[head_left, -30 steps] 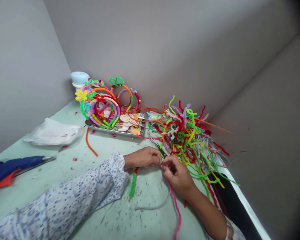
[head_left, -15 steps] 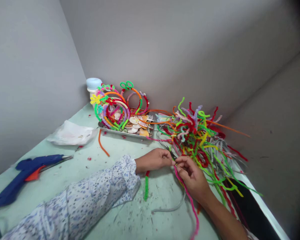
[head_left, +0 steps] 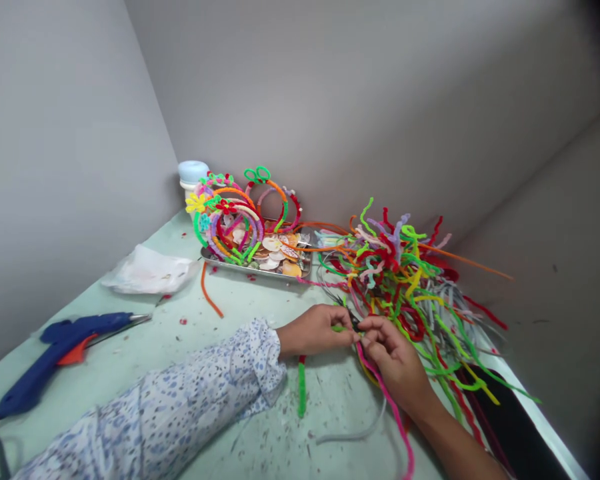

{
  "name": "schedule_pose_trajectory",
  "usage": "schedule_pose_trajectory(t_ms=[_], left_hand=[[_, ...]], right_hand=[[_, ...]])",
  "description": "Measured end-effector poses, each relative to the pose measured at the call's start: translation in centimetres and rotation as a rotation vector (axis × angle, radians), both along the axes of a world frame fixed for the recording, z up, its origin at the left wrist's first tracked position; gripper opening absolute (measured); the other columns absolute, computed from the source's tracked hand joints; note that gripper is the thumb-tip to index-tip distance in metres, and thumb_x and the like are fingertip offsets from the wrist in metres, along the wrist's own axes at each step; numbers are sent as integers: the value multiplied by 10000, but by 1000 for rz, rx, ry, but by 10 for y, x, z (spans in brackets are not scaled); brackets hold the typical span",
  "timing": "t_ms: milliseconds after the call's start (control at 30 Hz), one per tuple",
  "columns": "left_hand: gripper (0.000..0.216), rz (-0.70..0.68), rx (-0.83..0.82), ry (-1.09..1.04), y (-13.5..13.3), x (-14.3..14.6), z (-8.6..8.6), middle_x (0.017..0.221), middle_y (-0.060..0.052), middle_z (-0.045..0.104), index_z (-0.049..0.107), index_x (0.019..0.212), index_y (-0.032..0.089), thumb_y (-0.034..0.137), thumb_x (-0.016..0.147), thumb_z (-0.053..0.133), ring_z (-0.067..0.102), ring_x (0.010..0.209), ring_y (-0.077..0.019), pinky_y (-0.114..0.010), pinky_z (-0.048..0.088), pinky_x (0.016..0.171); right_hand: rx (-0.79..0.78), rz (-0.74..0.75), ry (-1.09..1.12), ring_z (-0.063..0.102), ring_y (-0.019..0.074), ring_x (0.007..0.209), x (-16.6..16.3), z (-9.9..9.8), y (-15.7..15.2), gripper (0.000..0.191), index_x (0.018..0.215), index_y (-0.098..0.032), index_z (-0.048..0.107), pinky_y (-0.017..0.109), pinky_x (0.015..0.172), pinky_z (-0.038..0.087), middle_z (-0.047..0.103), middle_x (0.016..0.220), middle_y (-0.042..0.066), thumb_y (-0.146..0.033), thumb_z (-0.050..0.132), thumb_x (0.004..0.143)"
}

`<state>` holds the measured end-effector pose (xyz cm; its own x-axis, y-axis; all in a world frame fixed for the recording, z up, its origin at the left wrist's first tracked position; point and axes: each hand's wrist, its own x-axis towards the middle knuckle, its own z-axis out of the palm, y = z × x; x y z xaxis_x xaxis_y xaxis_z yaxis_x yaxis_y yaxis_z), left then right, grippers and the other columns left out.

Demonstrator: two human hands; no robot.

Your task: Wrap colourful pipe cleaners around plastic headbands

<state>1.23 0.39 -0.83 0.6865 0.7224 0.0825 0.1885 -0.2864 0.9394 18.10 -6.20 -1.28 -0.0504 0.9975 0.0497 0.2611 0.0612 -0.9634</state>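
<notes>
Grey walls corner a pale green counter near whose right edge the left hand and right hand pinch a pink pipe cleaner, fingers clenched on it. Its loose tail could snag the tangled pile beside them, I judge.

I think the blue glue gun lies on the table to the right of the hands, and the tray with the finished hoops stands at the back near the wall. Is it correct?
Not quite. In the head view the blue glue gun lies on the table to the left of the hands, beyond the left hand, not the right hand. The tray with the hoops does stand at the back near the wall.
</notes>
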Motion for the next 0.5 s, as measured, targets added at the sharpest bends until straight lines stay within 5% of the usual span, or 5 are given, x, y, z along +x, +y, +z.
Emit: schedule_pose_trajectory(t_ms=[500], left_hand=[[143,26,309,122,-5,-1,2,604,59,457,569,786,152,291,790,534,387,564,-62,-172,272,518]], right_hand=[[-24,-5,33,364,84,505,2,-3,4,139,950,-202,485,201,471,297,398,608,-70,-242,495,817]])
